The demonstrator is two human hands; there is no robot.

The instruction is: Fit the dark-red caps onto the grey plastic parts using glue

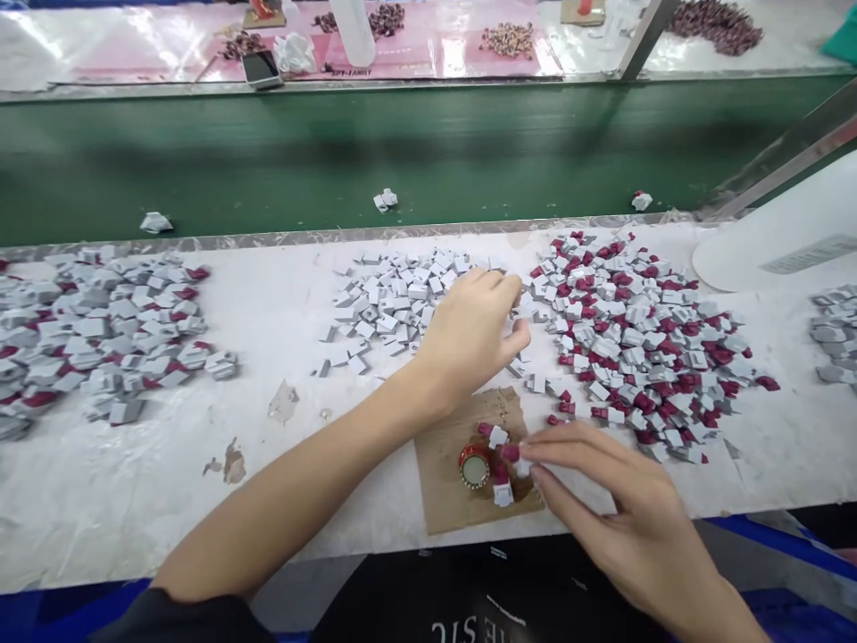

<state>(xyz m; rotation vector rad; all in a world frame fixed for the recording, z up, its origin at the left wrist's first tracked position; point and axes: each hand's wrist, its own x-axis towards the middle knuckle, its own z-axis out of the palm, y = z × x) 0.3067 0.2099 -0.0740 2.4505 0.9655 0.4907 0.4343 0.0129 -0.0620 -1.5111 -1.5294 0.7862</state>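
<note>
My left hand point(475, 335) reaches over the right side of a pile of plain grey parts point(405, 290). Its thumb and fingers are apart at the tips, but whether a part lies beneath them is hidden. Over a brown cardboard piece point(442, 500), my right hand point(603, 491) pinches a small grey and dark-red part point(520, 460) between thumb and fingertips. Two similar parts point(502, 487) rest on the cardboard beside a small red round container point(475, 468) with a ridged metallic rim. To the right spreads a pile of grey and dark-red parts point(636, 339).
Another pile of grey and dark-red parts point(100, 330) lies at the left. Behind the table runs a green belt point(268, 161) carrying a few small clusters. A white container point(777, 232) stands at the right, near more grey parts point(836, 330).
</note>
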